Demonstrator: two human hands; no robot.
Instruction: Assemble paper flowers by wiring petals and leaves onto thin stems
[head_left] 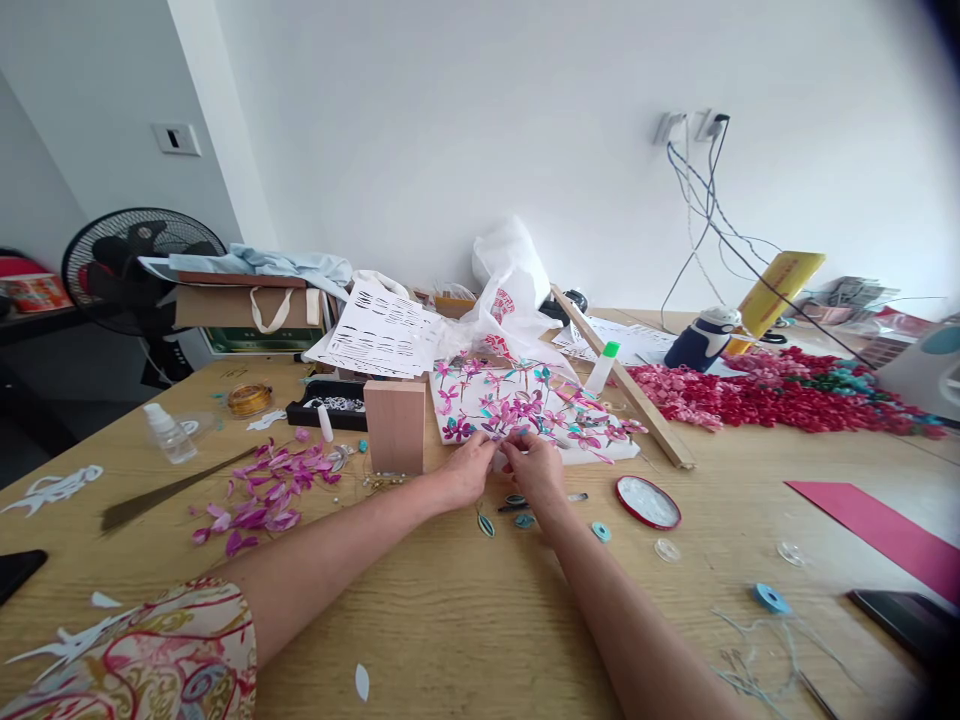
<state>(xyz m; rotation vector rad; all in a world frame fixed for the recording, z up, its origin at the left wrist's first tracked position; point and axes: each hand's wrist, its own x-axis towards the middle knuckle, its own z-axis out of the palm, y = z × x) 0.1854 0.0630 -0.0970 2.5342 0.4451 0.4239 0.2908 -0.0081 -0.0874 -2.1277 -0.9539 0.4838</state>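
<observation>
My left hand and my right hand meet at the front edge of a white foam board. Both have their fingertips pinched close together, and whatever is between them is too small and covered to make out. Pink and purple flowers with some teal petals stand on the board just beyond my fingers. Below my hands, small dark leaf-shaped pieces and a teal piece lie on the wooden table. A wooden block stands upright left of the board.
Loose magenta petals and a black tray are on the left. To the right lie a round lid with white paste, a wooden bar, a green-capped bottle, blue thread spool and red paper.
</observation>
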